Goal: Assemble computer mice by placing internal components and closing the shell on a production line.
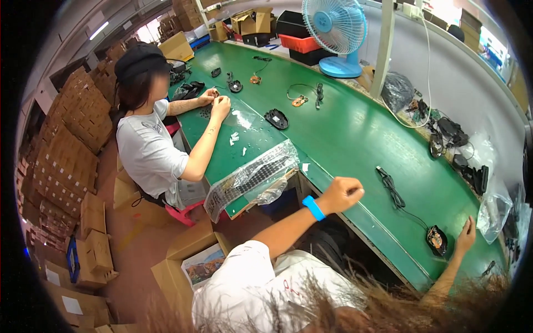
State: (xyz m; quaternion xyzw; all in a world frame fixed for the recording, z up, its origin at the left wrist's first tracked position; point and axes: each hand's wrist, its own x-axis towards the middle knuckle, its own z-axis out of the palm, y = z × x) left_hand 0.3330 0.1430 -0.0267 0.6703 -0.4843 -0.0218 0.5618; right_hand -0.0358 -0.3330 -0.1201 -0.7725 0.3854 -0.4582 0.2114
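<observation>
My left hand (343,195), a blue band on its wrist, is raised above the front edge of the green bench. Its fingers are curled into a fist, and whatever may be inside is hidden. At the right, my right hand (466,236) is beside an opened black computer mouse (437,240), with its fingers mostly stretched out and nothing visible in them. Inside the mouse shell a brownish circuit board shows. From the mouse a thin black cable runs to a bundled length with its plug (392,191), lying on the bench between my hands.
A co-worker (150,127) sits at the left, both hands on a small part. Along the green belt (344,133) lie a black mouse shell (276,119) and a circuit board (300,101) with cable. A bagged keyboard (252,177) and a blue fan (336,33) stand out.
</observation>
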